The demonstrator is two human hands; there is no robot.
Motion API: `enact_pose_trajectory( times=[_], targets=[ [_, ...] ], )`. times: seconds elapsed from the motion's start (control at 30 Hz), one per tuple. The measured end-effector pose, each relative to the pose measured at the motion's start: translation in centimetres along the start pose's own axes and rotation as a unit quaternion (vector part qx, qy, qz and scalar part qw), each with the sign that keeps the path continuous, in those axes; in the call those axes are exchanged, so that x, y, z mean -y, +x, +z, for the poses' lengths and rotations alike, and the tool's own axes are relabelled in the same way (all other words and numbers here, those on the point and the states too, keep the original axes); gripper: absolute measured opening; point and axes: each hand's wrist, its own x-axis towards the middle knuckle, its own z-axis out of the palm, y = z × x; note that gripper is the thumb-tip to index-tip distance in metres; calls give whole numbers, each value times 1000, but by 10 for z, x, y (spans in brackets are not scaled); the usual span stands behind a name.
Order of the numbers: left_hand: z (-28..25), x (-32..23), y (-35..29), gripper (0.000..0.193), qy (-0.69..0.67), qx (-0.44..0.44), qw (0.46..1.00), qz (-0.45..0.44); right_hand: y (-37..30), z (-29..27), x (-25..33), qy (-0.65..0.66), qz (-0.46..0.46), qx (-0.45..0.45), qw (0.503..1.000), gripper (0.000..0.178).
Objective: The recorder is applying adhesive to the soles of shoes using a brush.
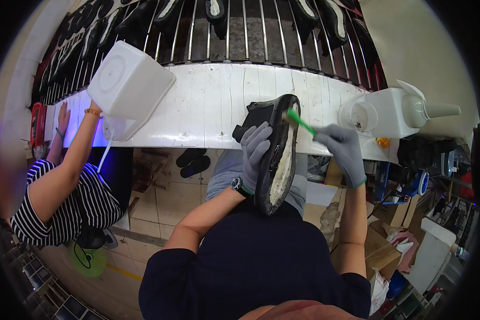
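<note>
A black shoe upper (266, 160) is tilted up in front of me, its pale, unsoled bottom (284, 168) turned to the right. My left hand (255, 152), in a grey glove, wraps round its side and holds it over my lap, against the table edge. In my right hand (342, 146), also gloved in grey, is a small brush with a green handle (301, 122). Its bristle end touches the upper part of the shoe's bottom near the black rim. The fingers of my right hand are closed round the handle's end.
A white table (213, 101) runs across, with a roller rack (245, 32) of several shoes behind it. At right stand a clear round tub (358, 117) and a white container (392, 112). A co-worker in stripes (64, 202) sits at left beside a large white bin (128, 80).
</note>
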Motion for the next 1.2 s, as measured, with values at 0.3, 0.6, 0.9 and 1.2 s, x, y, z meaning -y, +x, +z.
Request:
enact_pose_trajectory(
  times=[0.3, 0.6, 0.9, 1.2],
  targets=[
    [-2, -7, 4, 76, -11, -23, 1000, 2, 12, 3, -14, -10, -24, -46, 999, 22],
    [-3, -2, 0, 65, -27, -20, 999, 16, -42, 4, 25, -1, -19, 81, 997, 23],
    [-4, -6, 2, 64, -25, -14, 1000, 5, -66, 10, 51, -95, -230, 151, 957, 26],
    [-2, 11, -35, 92, -85, 36, 991, -99, -60, 13, 15, 25, -6, 1, 1000, 21]
  ],
)
